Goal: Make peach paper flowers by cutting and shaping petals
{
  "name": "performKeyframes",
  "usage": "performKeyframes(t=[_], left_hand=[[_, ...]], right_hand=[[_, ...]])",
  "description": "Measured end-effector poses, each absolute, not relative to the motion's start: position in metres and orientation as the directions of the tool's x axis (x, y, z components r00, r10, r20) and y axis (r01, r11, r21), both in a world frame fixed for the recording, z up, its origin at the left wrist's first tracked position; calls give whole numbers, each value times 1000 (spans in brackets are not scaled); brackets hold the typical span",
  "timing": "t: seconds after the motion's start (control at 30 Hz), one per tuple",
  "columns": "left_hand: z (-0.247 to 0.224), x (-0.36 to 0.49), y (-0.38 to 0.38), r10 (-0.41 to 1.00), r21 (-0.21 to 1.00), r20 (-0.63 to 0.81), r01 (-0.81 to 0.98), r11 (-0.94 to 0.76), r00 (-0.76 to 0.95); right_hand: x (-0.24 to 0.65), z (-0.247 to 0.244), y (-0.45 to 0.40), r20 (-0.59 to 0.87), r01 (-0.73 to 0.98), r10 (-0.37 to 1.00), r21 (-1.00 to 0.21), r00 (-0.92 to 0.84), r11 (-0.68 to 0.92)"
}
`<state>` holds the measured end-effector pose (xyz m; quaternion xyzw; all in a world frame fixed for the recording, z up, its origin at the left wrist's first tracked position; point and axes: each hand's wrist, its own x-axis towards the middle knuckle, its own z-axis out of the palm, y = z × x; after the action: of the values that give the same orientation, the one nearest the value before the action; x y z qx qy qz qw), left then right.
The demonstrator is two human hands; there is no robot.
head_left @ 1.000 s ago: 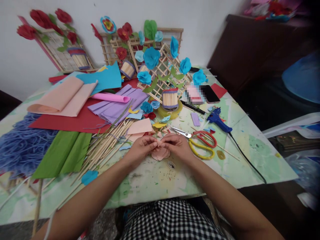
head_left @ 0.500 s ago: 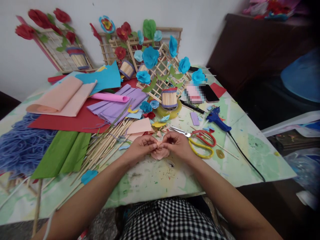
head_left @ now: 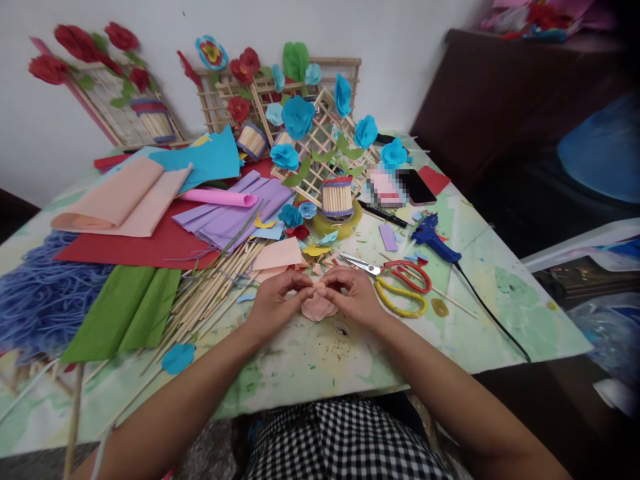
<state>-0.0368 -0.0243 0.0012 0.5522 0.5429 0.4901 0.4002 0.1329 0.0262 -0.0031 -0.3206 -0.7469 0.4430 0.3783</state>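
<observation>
Between my two hands, a small piece of pale pink paper [head_left: 319, 307] with rounded petal shapes is held just above the table [head_left: 300, 370]. My left hand [head_left: 280, 300] pinches its upper left edge between thumb and fingers. Opposite it, my right hand [head_left: 353, 293] pinches the upper right edge, the fingertips of both hands almost touching. Beside my right hand lie scissors [head_left: 400, 303] with one red and one yellow handle, blades toward my fingers. Behind my left hand is a flat sheet of peach paper [head_left: 277, 253].
Wooden sticks [head_left: 215, 287], green paper [head_left: 120, 310] and blue yarn [head_left: 45, 293] lie left. A blue glue gun [head_left: 434, 239] with a black cord is at the right. Behind stand a lattice with blue flowers [head_left: 299, 117] and a phone [head_left: 417, 187].
Both hands keep their pinch on the pink paper, with small finger shifts. The whole view has shifted very slightly.
</observation>
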Motion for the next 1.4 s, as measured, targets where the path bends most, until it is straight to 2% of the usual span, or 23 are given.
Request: performKeyframes(t=[0.1,0.3,0.47,0.63,0.9,1.2,1.4], left_hand=[[2,-35,-24,997,984,60,170,-51,-48],[0,-33,-22,987,987,-158,2,158,35],[-5,-33,-23,958,946,-235,-187,264,162],[-3,-29,-24,941,892,-308,-303,336,140],[-3,-27,-22,950,889,-306,-339,307,59],[-7,-28,-21,954,906,-295,-300,299,59],[-12,-29,-21,959,915,-277,-289,282,58]], right_hand=[[132,-3,26,313,113,810,-902,-496,418],[132,-7,28,313,104,828,-910,-465,402],[132,-9,29,307,97,824,-913,-477,396],[132,-6,28,274,101,824,-924,-496,368],[133,-4,23,268,166,894,-924,-358,343],[128,-6,16,265,237,863,-889,-431,391],[130,-6,17,297,178,860,-901,-415,396]])
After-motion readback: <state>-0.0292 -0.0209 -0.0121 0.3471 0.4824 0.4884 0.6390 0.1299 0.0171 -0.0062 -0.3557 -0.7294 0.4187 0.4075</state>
